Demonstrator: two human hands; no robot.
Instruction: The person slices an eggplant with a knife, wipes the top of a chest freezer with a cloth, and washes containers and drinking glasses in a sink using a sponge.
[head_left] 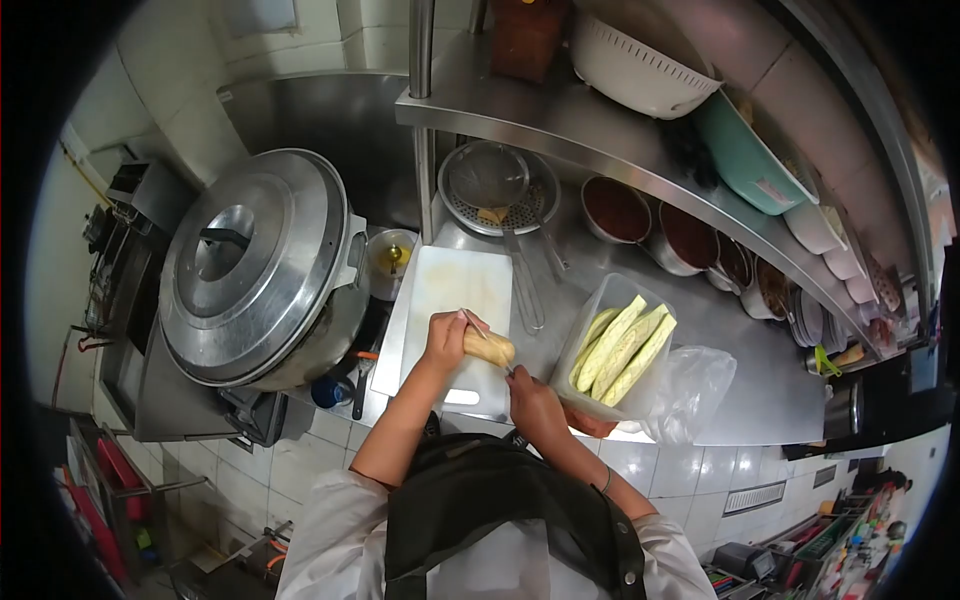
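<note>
My left hand is closed around one end of a short, tan, elongated piece of food, held above the cutting board. I cannot make out its exact kind. A thin knife lies across it, its blade reaching up toward my left fingers. Closed on the knife's handle end, my right hand is just right of the food. Under both hands lies a white cutting board. To the right, a clear plastic container holds several long, pale yellow-green peeled vegetables that look like eggplants.
A large lidded pot stands at left beside a small bowl. Strainers and metal bowls of red sauce sit beneath a steel shelf. A plastic bag lies near the counter's front edge.
</note>
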